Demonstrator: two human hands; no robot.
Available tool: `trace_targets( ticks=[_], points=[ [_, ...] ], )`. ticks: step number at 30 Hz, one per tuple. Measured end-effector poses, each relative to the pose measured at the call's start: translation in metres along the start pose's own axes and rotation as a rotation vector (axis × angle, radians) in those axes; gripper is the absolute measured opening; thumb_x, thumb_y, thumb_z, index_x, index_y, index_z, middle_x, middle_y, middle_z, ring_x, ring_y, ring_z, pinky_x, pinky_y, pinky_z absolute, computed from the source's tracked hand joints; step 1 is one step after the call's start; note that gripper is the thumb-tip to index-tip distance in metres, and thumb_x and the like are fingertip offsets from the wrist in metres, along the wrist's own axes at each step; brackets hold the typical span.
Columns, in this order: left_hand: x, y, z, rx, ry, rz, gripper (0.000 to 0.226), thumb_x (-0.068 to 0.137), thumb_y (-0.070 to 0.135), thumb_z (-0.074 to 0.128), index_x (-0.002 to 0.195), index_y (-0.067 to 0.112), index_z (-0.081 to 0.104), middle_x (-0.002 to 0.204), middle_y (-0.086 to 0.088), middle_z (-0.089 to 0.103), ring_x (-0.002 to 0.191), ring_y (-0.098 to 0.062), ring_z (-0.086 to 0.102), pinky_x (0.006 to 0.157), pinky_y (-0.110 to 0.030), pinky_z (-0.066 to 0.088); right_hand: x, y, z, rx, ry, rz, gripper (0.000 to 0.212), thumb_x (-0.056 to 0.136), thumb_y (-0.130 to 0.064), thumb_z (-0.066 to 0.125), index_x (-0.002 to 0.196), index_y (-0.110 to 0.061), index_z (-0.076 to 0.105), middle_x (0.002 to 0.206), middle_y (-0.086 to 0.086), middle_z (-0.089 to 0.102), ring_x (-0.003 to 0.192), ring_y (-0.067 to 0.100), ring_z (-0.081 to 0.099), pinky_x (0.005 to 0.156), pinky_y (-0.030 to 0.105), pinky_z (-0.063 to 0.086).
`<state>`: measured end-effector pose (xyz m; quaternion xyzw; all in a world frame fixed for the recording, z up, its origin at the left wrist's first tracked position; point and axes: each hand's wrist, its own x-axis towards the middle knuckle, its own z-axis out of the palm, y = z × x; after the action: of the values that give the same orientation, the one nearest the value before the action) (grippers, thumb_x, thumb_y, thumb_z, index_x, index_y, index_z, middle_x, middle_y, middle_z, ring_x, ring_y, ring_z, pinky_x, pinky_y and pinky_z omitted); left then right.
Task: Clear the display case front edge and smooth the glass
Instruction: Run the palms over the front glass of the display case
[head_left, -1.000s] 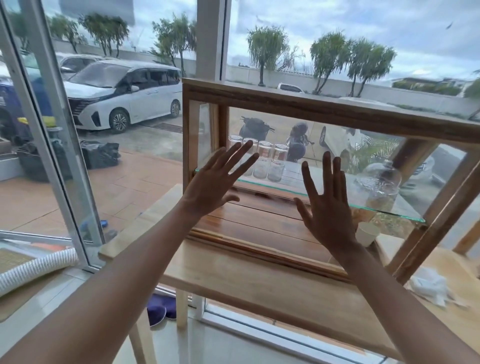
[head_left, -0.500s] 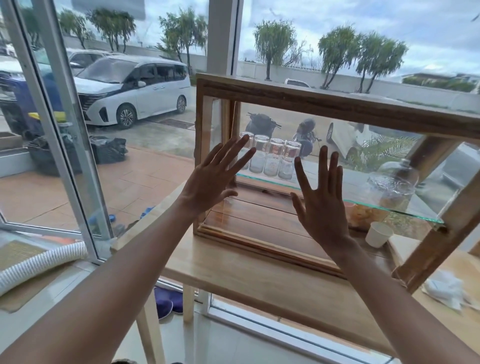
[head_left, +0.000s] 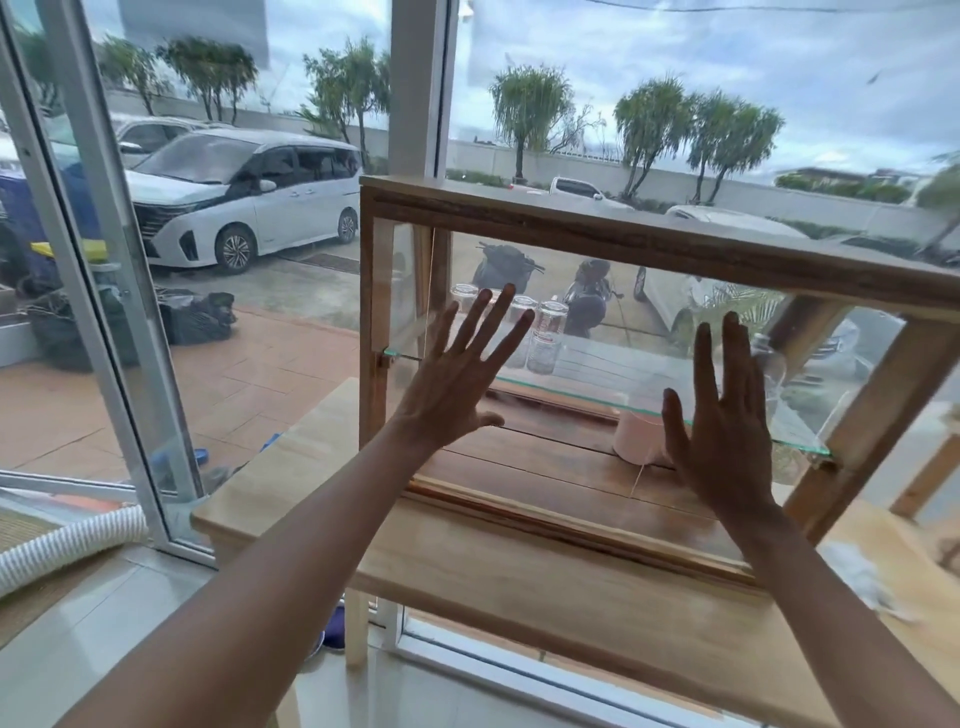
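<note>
At table's left end, left hand (head_left: 451, 387) and right hand (head_left: 723, 422) lie flat, fingers spread, gripping nothing, against display case (head_left: 649, 244) front glass (head_left: 587, 457).

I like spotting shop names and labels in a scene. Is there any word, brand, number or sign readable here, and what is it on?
None can be read.
White van outside: its front plate and badge are too small and blurred.
Glass jars on the display case shelf: faint marks that may be print, too blurred to read.
Pink cup below the shelf: no text visible.
</note>
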<state>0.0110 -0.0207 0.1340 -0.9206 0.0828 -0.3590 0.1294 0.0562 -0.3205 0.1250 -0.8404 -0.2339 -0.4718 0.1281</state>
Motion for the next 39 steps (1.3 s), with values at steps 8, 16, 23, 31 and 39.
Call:
trace_targets(
  ticks=[8, 16, 23, 31, 39],
  points=[
    [0.0, -0.008, 0.005, -0.055, -0.002, -0.014, 0.133, 0.059, 0.074, 0.075, 0.158, 0.024, 0.003, 0.167, -0.013, -0.006, 0.153, -0.032, -0.006, 0.121, -0.059, 0.016, -0.001, 0.016, -0.001, -0.055, -0.033, -0.044, 0.064, 0.104, -0.021, 0.038, 0.16, -0.01, 0.011, 0.17, 0.014, 0.005, 0.158, 0.026, 0.006, 0.126, 0.05, 0.019],
    [-0.007, -0.02, 0.009, -0.03, 0.008, -0.008, 0.127, 0.063, 0.077, 0.068, 0.158, 0.026, 0.001, 0.167, -0.012, -0.004, 0.154, -0.032, -0.003, 0.123, -0.053, 0.016, -0.004, 0.035, -0.007, -0.126, -0.07, -0.1, 0.064, 0.104, -0.027, 0.039, 0.16, -0.014, 0.013, 0.171, 0.011, 0.006, 0.158, 0.025, 0.005, 0.128, 0.047, 0.014],
    [-0.012, -0.035, 0.007, -0.044, 0.011, 0.003, 0.124, 0.064, 0.069, 0.073, 0.158, 0.026, 0.005, 0.167, -0.01, -0.003, 0.154, -0.027, -0.002, 0.124, -0.045, 0.017, -0.003, 0.058, -0.011, -0.167, -0.118, -0.166, 0.064, 0.103, -0.031, 0.041, 0.16, -0.014, 0.017, 0.17, 0.01, 0.009, 0.158, 0.026, 0.01, 0.123, 0.052, 0.027],
    [-0.015, -0.04, 0.005, -0.001, -0.005, -0.008, 0.125, 0.065, 0.064, 0.076, 0.158, 0.026, 0.001, 0.167, -0.01, -0.002, 0.154, -0.028, 0.0, 0.122, -0.049, 0.025, -0.007, 0.078, -0.021, -0.203, -0.148, -0.2, 0.066, 0.102, -0.033, 0.041, 0.16, -0.018, 0.015, 0.171, 0.007, 0.008, 0.158, 0.025, 0.01, 0.126, 0.044, 0.02],
    [-0.018, -0.03, 0.001, -0.027, 0.013, 0.014, 0.123, 0.07, 0.06, 0.078, 0.158, 0.019, 0.002, 0.165, -0.018, -0.005, 0.153, -0.036, -0.005, 0.123, -0.053, 0.015, -0.019, 0.05, -0.017, -0.076, -0.062, -0.018, 0.068, 0.099, -0.025, 0.044, 0.16, -0.009, 0.016, 0.17, 0.014, 0.006, 0.158, 0.034, 0.006, 0.124, 0.048, 0.025]
  ],
)
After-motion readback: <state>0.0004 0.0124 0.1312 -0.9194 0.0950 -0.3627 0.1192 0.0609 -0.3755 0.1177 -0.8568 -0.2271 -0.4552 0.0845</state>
